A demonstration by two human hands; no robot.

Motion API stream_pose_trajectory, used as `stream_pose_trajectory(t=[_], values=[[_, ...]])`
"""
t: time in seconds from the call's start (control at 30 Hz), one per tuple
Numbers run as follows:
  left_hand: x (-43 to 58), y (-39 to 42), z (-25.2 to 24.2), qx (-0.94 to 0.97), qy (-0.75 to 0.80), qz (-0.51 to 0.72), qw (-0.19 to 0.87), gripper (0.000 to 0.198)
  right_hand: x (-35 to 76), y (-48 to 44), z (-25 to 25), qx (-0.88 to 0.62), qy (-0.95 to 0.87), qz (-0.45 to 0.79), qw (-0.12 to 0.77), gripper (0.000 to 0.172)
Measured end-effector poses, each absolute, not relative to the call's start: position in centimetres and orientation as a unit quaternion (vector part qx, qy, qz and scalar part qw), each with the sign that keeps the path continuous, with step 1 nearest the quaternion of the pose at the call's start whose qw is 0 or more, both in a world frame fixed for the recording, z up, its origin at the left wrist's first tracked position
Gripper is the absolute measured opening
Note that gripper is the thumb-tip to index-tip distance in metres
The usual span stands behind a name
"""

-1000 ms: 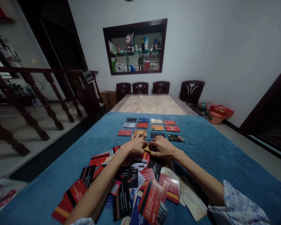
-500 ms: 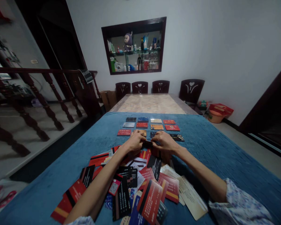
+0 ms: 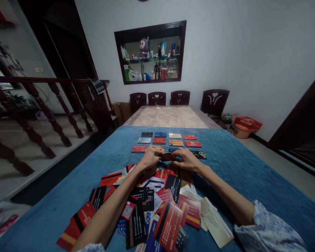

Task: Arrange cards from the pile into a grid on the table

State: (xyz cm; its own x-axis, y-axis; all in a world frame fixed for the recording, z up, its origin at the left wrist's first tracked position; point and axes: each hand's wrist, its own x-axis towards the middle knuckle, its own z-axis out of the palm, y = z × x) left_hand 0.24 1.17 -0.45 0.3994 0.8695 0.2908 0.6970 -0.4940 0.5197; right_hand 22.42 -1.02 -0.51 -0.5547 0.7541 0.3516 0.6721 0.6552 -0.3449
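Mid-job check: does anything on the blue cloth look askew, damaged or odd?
No damage is visible. Only the heap of loose cards looks untidy, overlapping at all angles on the blue cloth, unlike the neat rows of cards beyond. The dark reddish card between the left hand and right hand shows nothing odd.

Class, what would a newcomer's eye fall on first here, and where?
Probably the jumbled heap of cards on the near part of the blue cloth. Beyond, the left hand and right hand hold a dark card between them, before neat rows of cards. Behind, a purple plush toy sits in the wall niche.
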Motion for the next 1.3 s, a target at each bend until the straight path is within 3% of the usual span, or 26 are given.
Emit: stream_pose_trajectory(t=[0.27,0.47,0.63,0.9,1.3], values=[[0.6,1.1,-0.2,0.818,0.420,0.313,0.237,0.018,22.3,-0.6,-1.1,-0.377,-0.863,0.132,0.309,0.017],[0.4,1.2,0.5,0.822,0.365,0.328,0.289,0.020,22.6,-0.1,-1.3,-0.409,-0.831,0.105,0.363,0.017],[0.0,1.2,0.8,0.812,0.371,0.334,0.302,0.026,22.5,-0.4,-1.0,-0.427,-0.834,0.046,0.348,0.019],[0.6,0.2,1.1,0.813,0.446,0.315,0.201,0.022,22.0,-1.1,-0.8,-0.444,-0.862,-0.055,0.237,0.024],[1.3,-0.9,-0.3,0.867,0.435,0.227,0.082,0.040,21.8,-1.0,-1.6,-0.444,-0.872,-0.064,0.195,0.021]])
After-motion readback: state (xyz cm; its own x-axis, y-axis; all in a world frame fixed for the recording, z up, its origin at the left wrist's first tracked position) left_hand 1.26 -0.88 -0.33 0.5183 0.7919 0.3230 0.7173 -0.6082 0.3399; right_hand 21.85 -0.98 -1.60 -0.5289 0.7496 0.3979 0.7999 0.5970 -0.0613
